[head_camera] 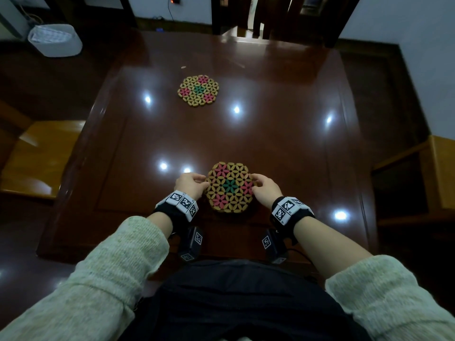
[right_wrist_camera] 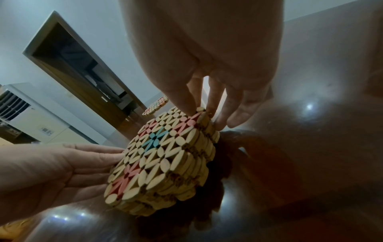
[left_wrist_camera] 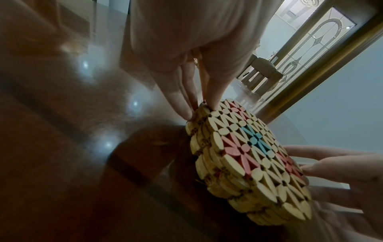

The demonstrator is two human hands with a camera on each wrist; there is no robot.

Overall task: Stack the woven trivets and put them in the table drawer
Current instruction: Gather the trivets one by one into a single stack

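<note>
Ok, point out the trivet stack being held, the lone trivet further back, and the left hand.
trivet stack (head_camera: 230, 188), head view, green centre flower on top.
lone trivet (head_camera: 198, 90), head view, green centre flower.
left hand (head_camera: 190, 185), head view, back of the hand.

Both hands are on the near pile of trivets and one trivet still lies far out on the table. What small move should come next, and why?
Probably release the left hand and reach for the far trivet. The near stack, several layers thick in the wrist views, looks squared between both hands, right hand opposite, while that trivet lies alone, unstacked.
</note>
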